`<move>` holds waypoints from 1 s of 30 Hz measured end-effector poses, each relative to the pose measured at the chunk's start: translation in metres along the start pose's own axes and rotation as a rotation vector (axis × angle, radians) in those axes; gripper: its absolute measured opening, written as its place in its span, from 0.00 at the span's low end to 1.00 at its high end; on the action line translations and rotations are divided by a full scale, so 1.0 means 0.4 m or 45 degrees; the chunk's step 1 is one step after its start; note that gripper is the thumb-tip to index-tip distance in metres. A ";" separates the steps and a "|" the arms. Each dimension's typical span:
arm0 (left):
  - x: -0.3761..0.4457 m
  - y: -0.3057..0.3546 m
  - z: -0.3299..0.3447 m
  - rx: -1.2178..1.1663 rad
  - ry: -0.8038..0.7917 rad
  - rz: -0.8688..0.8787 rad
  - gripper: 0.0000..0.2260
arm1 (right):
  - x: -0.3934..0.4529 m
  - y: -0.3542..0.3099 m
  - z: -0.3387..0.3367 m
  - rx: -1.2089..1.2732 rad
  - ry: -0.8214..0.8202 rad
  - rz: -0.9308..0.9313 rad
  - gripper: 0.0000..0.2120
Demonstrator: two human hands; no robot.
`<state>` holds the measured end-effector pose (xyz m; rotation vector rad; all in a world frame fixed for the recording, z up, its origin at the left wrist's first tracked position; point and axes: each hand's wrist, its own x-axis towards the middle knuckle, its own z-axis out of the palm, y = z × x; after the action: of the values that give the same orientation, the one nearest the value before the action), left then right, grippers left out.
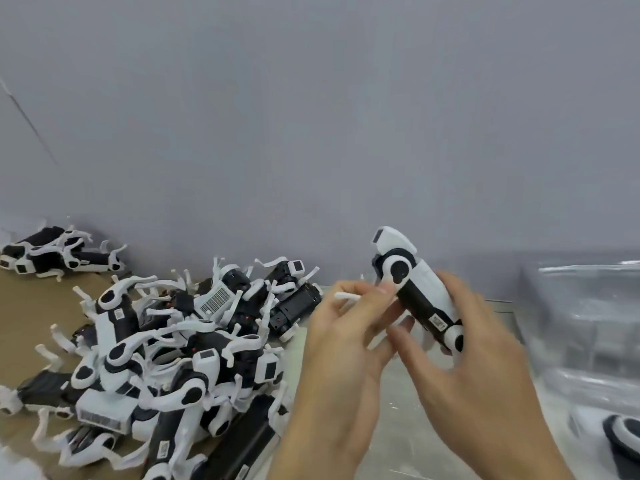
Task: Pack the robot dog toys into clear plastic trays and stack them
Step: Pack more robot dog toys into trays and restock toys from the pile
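Right hand (485, 348) grips a toy dog (420, 292) while left hand (346, 344) pinches its leg (348, 296), which should fold flat before going into the tray (588, 327).

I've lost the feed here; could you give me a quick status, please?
Both hands on one robot dog: right hand grips body, left hand pinches leg. Trays right. Nothing blocking.

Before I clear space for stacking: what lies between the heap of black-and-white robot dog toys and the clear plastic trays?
In the head view, both hands holding one toy dog above bare grey tabletop.
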<state>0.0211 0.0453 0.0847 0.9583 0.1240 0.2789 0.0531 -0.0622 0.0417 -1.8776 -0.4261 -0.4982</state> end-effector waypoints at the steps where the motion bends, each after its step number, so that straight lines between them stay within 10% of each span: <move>1: 0.002 -0.006 0.003 0.062 -0.011 -0.001 0.13 | 0.002 0.002 -0.003 -0.009 0.077 0.018 0.18; 8: 0.010 -0.002 -0.014 0.764 0.045 0.315 0.24 | 0.014 -0.006 -0.044 0.222 0.091 0.121 0.07; 20: 0.008 0.004 -0.007 0.147 -0.185 0.267 0.16 | 0.010 -0.029 -0.045 0.575 -0.450 0.176 0.04; 30: 0.005 -0.001 -0.010 0.281 -0.273 0.243 0.16 | 0.002 -0.028 -0.016 0.520 -0.320 -0.118 0.32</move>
<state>0.0221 0.0488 0.0822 1.2154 -0.1374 0.3409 0.0469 -0.0641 0.0529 -1.5306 -0.7273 -0.2132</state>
